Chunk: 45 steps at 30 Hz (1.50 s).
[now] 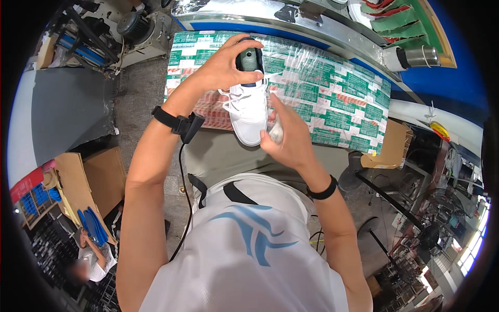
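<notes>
The half-open left hand point(221, 66) is gripping the white shoe point(250, 127), the curled right hand point(292, 138) is holding a pale wad point(277, 132) — laces point(243, 102) are apparently lying threaded but untied, work seemingly remaining unfinished.

"How's the left hand point(228, 65)?"
"It reaches farthest, thumb point(249, 77) and fingers point(252, 45) curved, holding on."
"And the right hand point(291, 134)?"
"It's closer in, pointer finger point(277, 106) stretched out. Both arms point(148, 208) bend."

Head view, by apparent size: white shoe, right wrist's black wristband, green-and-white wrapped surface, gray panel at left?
Largest to smallest:
1. wrapped surface
2. gray panel
3. white shoe
4. black wristband
</notes>
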Motion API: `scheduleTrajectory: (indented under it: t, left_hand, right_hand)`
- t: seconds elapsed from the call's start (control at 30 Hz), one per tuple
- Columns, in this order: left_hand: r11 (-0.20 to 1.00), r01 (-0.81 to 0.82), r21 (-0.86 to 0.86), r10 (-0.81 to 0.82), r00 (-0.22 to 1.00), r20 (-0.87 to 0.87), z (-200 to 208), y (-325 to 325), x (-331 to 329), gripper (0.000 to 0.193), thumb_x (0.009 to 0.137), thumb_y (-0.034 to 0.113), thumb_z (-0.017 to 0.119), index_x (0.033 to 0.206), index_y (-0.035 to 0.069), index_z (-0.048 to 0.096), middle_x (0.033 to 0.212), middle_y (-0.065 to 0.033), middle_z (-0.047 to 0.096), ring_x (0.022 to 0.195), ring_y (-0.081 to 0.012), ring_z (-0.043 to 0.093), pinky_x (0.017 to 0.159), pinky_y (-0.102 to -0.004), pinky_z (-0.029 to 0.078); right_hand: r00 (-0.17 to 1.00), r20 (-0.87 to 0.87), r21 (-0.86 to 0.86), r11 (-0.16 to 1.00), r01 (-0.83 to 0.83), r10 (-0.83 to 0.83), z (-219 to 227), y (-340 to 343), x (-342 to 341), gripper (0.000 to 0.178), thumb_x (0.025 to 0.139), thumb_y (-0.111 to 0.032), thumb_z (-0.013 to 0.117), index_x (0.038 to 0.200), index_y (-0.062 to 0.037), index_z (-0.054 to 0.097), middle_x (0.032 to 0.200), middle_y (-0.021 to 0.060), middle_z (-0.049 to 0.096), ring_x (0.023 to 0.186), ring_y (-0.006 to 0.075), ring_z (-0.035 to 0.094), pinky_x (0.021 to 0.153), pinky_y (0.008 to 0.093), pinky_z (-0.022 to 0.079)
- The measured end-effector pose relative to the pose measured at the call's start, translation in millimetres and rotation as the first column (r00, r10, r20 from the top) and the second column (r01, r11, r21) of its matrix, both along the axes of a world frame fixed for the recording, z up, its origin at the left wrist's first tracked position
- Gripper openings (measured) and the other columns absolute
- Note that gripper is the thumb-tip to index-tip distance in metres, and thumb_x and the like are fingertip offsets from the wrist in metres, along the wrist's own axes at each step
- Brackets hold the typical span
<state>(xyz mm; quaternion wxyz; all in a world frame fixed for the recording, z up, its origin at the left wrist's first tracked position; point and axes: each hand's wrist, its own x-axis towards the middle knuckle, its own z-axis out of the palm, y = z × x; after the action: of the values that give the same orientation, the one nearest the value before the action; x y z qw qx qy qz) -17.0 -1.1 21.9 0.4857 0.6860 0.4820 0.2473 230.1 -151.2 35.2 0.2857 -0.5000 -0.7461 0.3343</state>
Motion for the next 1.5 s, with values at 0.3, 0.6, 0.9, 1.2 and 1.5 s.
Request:
scheduleTrajectory:
  t: [0.3,0.6,0.9,1.2,1.5]
  left_hand:
    - [0.993,-0.012,0.120,0.014,1.000,-0.017,-17,0,-5,0.080,0.081,0.036,0.100,0.153,0.021,0.069,0.177,-0.0211,0.039,0.158,-0.0424,0.050,0.119,-0.0491,0.055]
    - [0.991,0.011,0.134,-0.011,1.000,0.000,-10,0,-5,0.073,0.085,0.030,0.098,0.151,0.019,0.069,0.173,-0.0192,0.040,0.156,-0.0404,0.050,0.117,-0.0497,0.059]
    - [0.976,0.026,0.214,-0.022,1.000,-0.021,-23,5,-3,0.082,0.079,0.044,0.102,0.151,0.020,0.070,0.169,-0.0192,0.046,0.155,-0.0428,0.050,0.122,-0.0513,0.052]
    - [0.980,0.049,0.194,-0.044,0.999,-0.029,-18,4,-11,0.074,0.083,0.032,0.100,0.150,0.021,0.071,0.172,-0.0156,0.041,0.155,-0.0383,0.050,0.116,-0.0483,0.057]
    - [0.991,0.035,0.126,-0.039,0.999,0.029,-16,2,-2,0.076,0.084,0.031,0.100,0.153,0.024,0.069,0.174,-0.0166,0.039,0.158,-0.0375,0.047,0.119,-0.0506,0.056]
  right_hand:
    - [0.999,-0.033,0.041,0.999,-0.028,0.029,-6,9,-3,0.092,0.082,-0.021,0.088,0.161,0.0083,0.051,0.105,0.0194,0.068,0.095,0.0384,0.070,0.084,0.0488,0.057]
    - [0.976,0.187,0.023,0.993,-0.119,0.113,24,-53,0,0.108,0.079,-0.029,0.090,0.169,0.0087,0.041,0.107,0.0176,0.064,0.092,0.0377,0.065,0.081,0.0501,0.053]
    - [0.965,0.200,0.285,0.932,-0.225,0.172,-20,12,-43,0.099,0.076,-0.023,0.090,0.161,0.0110,0.051,0.101,0.0197,0.066,0.087,0.0389,0.067,0.078,0.0505,0.054]
    - [0.987,-0.118,-0.117,0.985,-0.126,0.112,22,-41,-17,0.097,0.081,-0.024,0.087,0.162,0.0114,0.047,0.103,0.0189,0.069,0.095,0.0391,0.070,0.085,0.0491,0.058]
    - [0.987,0.120,0.188,0.974,-0.125,0.103,-10,-1,-43,0.092,0.079,-0.027,0.088,0.155,0.0118,0.054,0.100,0.0189,0.066,0.090,0.0374,0.067,0.078,0.0512,0.053]
